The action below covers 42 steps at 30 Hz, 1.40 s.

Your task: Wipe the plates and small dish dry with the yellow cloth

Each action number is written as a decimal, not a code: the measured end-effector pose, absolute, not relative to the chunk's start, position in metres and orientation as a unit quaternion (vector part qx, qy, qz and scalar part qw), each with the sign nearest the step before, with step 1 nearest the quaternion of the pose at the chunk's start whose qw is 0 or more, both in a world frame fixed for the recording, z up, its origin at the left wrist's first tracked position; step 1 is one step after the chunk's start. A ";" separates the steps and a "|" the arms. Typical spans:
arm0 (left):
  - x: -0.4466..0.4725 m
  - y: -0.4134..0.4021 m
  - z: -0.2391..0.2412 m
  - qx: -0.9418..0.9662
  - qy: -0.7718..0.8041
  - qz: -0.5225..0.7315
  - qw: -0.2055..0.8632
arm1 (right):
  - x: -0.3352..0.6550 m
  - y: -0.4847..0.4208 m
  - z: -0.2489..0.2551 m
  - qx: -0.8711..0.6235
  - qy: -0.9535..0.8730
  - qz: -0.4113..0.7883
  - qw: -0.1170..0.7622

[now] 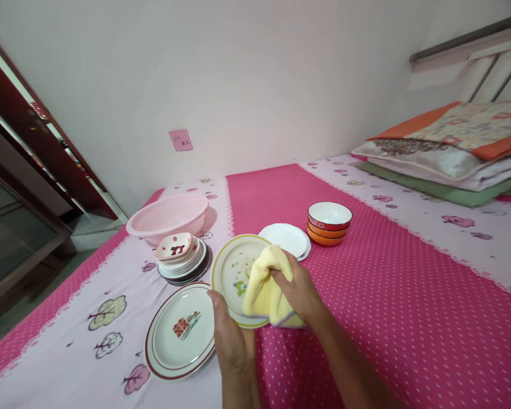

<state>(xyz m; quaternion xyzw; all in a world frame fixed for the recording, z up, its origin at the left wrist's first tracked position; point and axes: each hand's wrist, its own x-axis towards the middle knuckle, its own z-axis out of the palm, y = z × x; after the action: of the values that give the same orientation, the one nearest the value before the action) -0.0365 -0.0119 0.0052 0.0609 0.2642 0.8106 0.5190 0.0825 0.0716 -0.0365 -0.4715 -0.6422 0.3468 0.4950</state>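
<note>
My left hand [230,335] grips the lower left rim of a yellow-rimmed plate [230,270], its thumb at the edge and the other fingers hidden underneath. The plate is held tilted above the bed and has a faded print in its middle. Bunched in my right hand [296,287] is a yellow cloth [264,284], pressed against the right part of the plate and covering it there. Just left of my left hand lies a brown-rimmed plate [181,332] with a red and green print. White plates [283,238] lie behind the held plate.
To the left, a stack of small plates [187,270] carries a printed square dish [174,247] on top. Behind it stands a pink basin [168,216]. Several stacked bowls [330,224] are on the right. Folded bedding [447,153] lies at the far right, and a wall [259,85] bounds the back.
</note>
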 end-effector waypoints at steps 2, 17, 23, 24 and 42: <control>-0.037 -0.011 0.009 0.054 0.277 0.829 0.483 | 0.073 0.067 -0.040 -0.470 -0.641 0.361 0.487; -0.021 -0.011 0.005 0.054 0.244 0.785 0.567 | 0.071 0.061 -0.036 -0.501 -0.648 0.109 0.562; -0.019 -0.010 -0.005 0.126 0.204 0.708 0.664 | 0.091 0.069 -0.032 -0.510 -0.647 0.070 0.563; -0.019 -0.010 -0.006 0.136 0.205 0.697 0.674 | 0.093 0.068 -0.030 -0.503 -0.655 0.065 0.560; -0.037 -0.015 -0.019 0.183 0.280 0.645 0.687 | 0.094 0.053 0.002 -0.419 -0.795 0.083 0.431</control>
<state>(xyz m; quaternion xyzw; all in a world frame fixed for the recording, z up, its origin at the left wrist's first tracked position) -0.0369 -0.0147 -0.0191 0.1829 0.2802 0.6453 0.6867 0.0936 0.0532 0.0019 -0.4192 -0.7946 0.0834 0.4312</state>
